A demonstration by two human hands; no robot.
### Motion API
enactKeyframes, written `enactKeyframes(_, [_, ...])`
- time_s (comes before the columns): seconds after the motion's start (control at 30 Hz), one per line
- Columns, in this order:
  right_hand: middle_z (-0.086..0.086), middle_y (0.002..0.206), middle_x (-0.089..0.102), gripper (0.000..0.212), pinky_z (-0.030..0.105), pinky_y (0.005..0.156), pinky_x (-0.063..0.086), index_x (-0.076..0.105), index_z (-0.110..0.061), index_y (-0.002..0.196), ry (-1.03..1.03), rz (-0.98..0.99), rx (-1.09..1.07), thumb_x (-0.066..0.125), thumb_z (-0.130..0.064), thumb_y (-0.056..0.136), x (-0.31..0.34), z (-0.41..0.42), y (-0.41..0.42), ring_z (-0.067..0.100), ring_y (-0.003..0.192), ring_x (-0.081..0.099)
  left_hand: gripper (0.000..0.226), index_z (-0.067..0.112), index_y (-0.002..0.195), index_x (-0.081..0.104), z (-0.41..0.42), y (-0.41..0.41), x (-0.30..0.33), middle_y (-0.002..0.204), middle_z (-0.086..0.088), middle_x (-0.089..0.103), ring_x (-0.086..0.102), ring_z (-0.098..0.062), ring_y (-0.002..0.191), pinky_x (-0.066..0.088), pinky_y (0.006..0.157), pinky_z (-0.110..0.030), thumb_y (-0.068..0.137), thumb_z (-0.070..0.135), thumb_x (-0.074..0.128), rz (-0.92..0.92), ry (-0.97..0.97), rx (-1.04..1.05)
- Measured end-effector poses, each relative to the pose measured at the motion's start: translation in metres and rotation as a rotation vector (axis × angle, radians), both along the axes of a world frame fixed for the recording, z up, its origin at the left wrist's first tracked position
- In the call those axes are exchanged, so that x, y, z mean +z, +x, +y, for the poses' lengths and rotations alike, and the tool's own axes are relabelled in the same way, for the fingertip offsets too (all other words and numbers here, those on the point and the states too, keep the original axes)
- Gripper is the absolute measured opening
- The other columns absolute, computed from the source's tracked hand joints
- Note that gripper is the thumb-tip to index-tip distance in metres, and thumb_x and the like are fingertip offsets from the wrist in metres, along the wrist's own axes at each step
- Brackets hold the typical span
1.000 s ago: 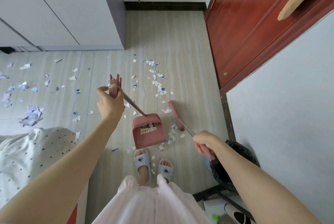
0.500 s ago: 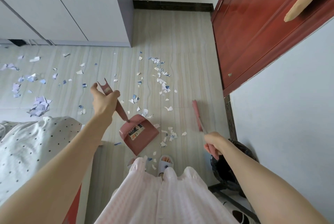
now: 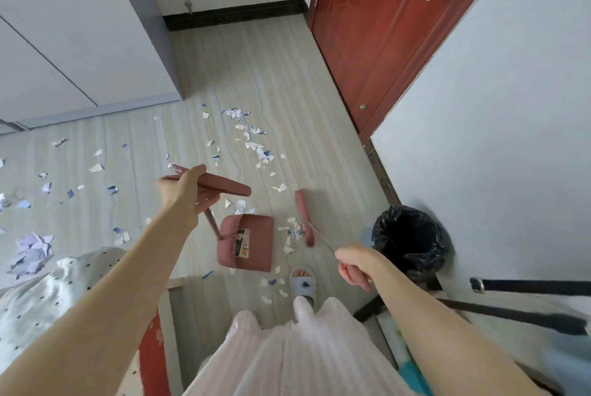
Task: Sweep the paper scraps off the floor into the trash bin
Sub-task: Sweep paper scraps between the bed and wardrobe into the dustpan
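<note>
A: Holding what, L hand point(image 3: 187, 191)?
B: Fingers curled round the dustpan handle's top end; pan point(image 3: 248, 243) sits on the floor point(image 3: 256, 69) at 6 o'clock of that hand, just ahead of the slipper point(image 3: 303, 283).
A: R hand point(image 3: 355, 264)?
B: Clenched on the broom's handle end. Broom head point(image 3: 303, 219) is down on the floor at 3 o'clock of the pan, close beside it, small gap w/ scraps in between.
A: Scraps point(image 3: 252, 143) where?
B: Main trail runs at 12 o'clock from the pan, up the middle of the floor. More scattered out at 9–10 o'clock, plus a crumpled heap far left. A few at 6 o'clock by the slipper. Can't tell if any lie inside the pan, too blurred.
A: Bin point(image 3: 407, 240)?
B: Black-bagged, open top, at 3 o'clock of the broom, against the wall point(image 3: 495, 140), just past the R hand. Can't see its contents, all dark.
A: Else?
B: Red door point(image 3: 377, 31) at 1 o'clock, white cabinet point(image 3: 64, 28) at 10–11, dotted bedding point(image 3: 38, 299) at 8.
</note>
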State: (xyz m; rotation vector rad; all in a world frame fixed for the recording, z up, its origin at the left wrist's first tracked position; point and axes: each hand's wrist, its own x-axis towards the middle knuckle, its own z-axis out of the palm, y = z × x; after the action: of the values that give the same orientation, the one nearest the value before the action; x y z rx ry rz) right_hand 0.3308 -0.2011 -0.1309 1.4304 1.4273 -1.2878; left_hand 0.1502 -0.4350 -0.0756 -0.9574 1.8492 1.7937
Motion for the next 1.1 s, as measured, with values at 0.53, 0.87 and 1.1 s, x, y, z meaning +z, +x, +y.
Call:
enactKeyframes(0.53, [0.003,0.049,0.041,0.033,0.020,0.045,0.037,0.038,-0.009,0.067,0.182,0.000,-0.128,0.038,-0.014,0.099,0.050,-0.054,0.180,0.011,0.039,0.039,0.041,0.005,0.116,0.044,0.063,0.091,0.030,0.076,-0.012,0.058,0.061,-0.018,0.056,0.054,0.040,-0.024,0.080,0.012,0.063,0.076,0.050,-0.586])
enactKeyframes(0.87, [0.003,0.053,0.047,0.038,0.019,0.045,0.037,0.043,-0.009,0.060,0.151,-0.095,-0.222,0.041,-0.007,0.097,0.022,-0.111,0.314,0.012,0.044,0.044,0.048,-0.002,0.124,0.046,0.094,0.183,0.013,0.099,-0.011,0.054,0.060,-0.016,0.072,0.054,0.043,-0.023,0.081,0.015,0.060,0.101,0.014,-0.669])
enactKeyframes(1.1, [-0.001,0.027,0.045,0.047,0.024,0.051,0.034,0.041,-0.010,0.054,0.059,-0.160,-0.107,0.030,-0.010,0.100,0.002,-0.133,0.350,0.015,0.047,0.039,0.029,0.011,0.113,0.040,0.064,0.220,0.011,0.073,-0.002,0.051,0.055,-0.013,0.054,0.056,0.064,-0.030,0.087,0.008,0.052,0.095,0.068,-0.471])
